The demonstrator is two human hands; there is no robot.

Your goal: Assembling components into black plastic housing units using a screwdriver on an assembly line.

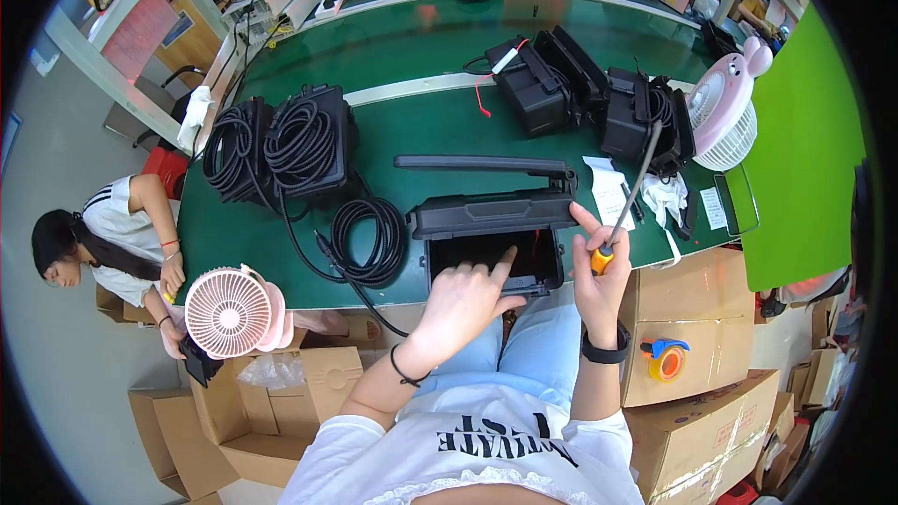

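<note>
Evidently, from where I watch at a distance, the work sits partway through. My focus is the black rectangular plastic case (559,262) at the near edge of the green tabletop (402,117), right in front of the person. Its thick black moulded lid (496,215) is lifted and tilted back, so access to the inside is already done; closing it is, I judge, what remains, along with whatever fastening the long metal-shanked screwdriver with a yellow-orange handle (603,257) may serve. I see no blade in any screw: the shank points up and away from the case.

I read the right hand (601,285) as grasping that screwdriver by its handle, index finger stretched toward the lid's right end; whether it touches, I cannot tell. The left hand (465,297) grips nothing that I can make out; its index finger is extended over the dark opening, the other fingers loosely bent. Contact inside is unclear to me.

As for looks, the case is matt black with a deep, shadowed interior where a thin red strand (537,241) shows near the right wall. A long, straight black bar (482,165) lies beyond the lid, joined at its right end. Just left of the case rests a round coil of black cable (369,243).
</note>
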